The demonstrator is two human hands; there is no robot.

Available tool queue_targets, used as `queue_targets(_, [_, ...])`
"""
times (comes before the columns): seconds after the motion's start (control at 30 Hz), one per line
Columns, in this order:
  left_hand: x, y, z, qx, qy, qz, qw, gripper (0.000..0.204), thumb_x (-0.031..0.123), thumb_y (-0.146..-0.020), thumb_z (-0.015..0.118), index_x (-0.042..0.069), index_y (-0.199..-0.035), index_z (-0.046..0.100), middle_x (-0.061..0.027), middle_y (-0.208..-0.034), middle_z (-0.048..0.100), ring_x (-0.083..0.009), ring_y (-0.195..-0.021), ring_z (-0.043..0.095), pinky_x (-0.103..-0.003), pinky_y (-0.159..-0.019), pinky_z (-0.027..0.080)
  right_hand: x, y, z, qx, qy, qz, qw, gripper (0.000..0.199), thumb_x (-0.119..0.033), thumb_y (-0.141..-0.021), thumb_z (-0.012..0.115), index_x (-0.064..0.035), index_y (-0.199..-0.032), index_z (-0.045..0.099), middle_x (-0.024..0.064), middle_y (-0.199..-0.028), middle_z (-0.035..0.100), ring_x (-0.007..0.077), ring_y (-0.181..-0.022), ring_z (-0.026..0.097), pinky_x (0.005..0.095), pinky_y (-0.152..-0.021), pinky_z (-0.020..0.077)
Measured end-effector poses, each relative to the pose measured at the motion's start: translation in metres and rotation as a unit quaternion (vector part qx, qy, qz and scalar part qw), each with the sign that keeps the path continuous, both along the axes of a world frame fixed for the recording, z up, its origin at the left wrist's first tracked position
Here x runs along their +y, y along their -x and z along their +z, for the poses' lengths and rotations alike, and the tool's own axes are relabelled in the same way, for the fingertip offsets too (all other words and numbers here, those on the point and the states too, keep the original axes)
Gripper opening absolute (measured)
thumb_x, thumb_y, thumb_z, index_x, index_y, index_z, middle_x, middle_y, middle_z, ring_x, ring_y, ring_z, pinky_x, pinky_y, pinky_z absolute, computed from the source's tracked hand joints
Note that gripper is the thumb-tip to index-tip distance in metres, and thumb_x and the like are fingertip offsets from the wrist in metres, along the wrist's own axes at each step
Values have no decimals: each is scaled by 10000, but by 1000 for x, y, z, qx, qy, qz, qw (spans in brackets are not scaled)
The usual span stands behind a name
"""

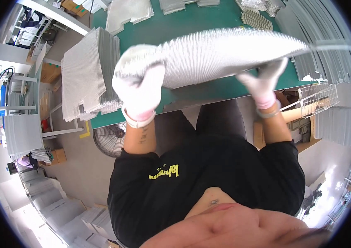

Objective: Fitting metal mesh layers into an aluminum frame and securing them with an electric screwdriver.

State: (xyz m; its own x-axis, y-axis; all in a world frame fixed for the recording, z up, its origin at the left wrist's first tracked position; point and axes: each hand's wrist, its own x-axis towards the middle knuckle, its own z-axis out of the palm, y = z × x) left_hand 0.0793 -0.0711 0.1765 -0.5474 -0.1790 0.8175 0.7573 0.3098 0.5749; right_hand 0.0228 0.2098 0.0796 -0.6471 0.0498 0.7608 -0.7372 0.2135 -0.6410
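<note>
A flexible, silvery-white sheet with a finely ribbed surface (217, 53) bows across the space above the green table (142, 113). My left hand (140, 84), in a white glove, is closed on the sheet's left end, thumb on the near side. At its right part, my right hand (264, 80), also gloved, is just below the near edge. The right thumb and fingers are spread apart; whether the fingertips touch the sheet I cannot tell. The sheet's far right tip is blurred.
Left on the table stands a stack of similar textured sheets (82, 76). More cut sheets (128, 14) lie at the back, with a small pile (257, 20) at the back right. Tall grey sheets (320, 37) line the right side. A white wire basket (318, 99) and floor fan (111, 138) are nearby.
</note>
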Motion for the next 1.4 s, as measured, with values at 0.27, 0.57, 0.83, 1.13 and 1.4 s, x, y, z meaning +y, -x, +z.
queue_targets(0.27, [2, 23, 7, -75, -91, 11, 993, 176, 71, -821, 775, -15, -941, 679, -21, -785, 665, -73, -687, 560, -221, -624, 447, -38, 8, -62, -101, -223, -176, 953, 1408, -299, -525, 965, 7, -1526, 24, 327, -1484, 177, 477, -1342, 309, 484, -1131, 286])
queue_targets(0.57, [-12, 20, -9, -44, -39, 57, 997, 148, 37, -829, 746, -21, -957, 699, -20, -813, 683, -66, -718, 585, -239, -638, 469, 14, 42, 88, -84, -7, -44, 995, 276, -159, -990, 556, 14, -1201, 593, 67, -1062, 659, 127, -953, 587, 322, -891, 475])
queue_targets(0.83, [-5, 18, -7, 1, 26, 73, 997, 169, -28, -821, 680, -41, -989, 695, -101, -884, 719, -172, -791, 673, -276, -724, 525, -5, 48, 96, -9, 62, -41, 997, 259, -106, -931, 665, 29, -1149, 629, 25, -997, 660, 89, -921, 589, 242, -833, 470])
queue_targets(1.13, [-11, 21, -3, -78, -46, 11, 996, 207, -3, -874, 657, -40, -1078, 663, -80, -961, 702, -130, -865, 639, -265, -784, 508, -6, 51, 130, 57, 50, 165, 983, 714, 19, -850, 700, -4, -1480, 363, 121, -1360, 552, 187, -1142, 600, 321, -983, 478])
queue_targets(1.4, [-20, 10, 12, -113, 57, -66, 990, 166, -58, -818, 672, -42, -983, 672, -72, -918, 693, -122, -815, 643, -246, -748, 507, 32, 36, 208, -70, -307, 238, 919, 279, -49, -837, 730, -8, -1101, 651, 78, -997, 654, 136, -916, 633, 283, -823, 507])
